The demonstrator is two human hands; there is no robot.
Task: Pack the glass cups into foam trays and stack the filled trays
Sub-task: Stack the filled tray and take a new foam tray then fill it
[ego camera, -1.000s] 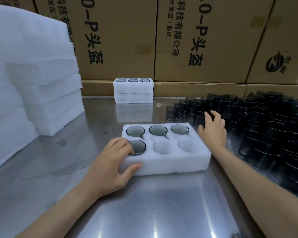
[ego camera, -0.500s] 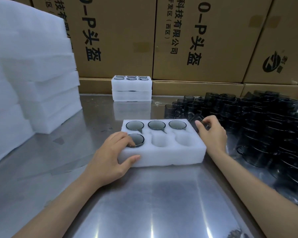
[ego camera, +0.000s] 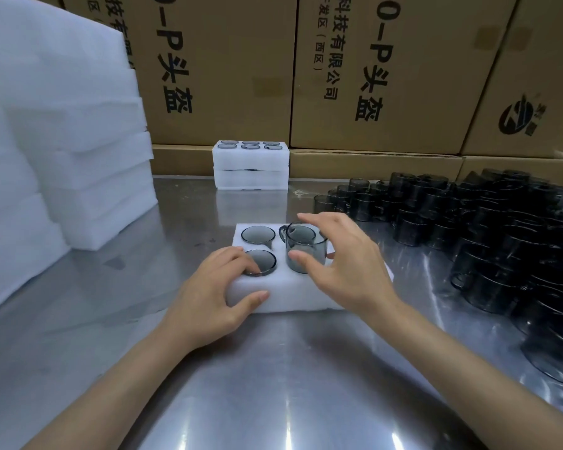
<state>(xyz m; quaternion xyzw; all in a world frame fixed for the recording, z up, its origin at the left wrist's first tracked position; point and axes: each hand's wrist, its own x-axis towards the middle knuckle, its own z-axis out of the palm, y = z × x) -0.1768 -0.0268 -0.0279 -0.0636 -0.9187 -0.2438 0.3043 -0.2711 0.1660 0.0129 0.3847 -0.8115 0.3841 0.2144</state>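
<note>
Single head-worn wide-angle view, aimed forward and down.
Close over the shiny steel tabletop (ego camera: 273, 384); brown printed cardboard cartons (ego camera: 228, 69) fill the far side. No second view, so no overlap.

Steel table (ego camera: 273, 401) — cardboard boxes (ego camera: 228, 69) behind
</note>
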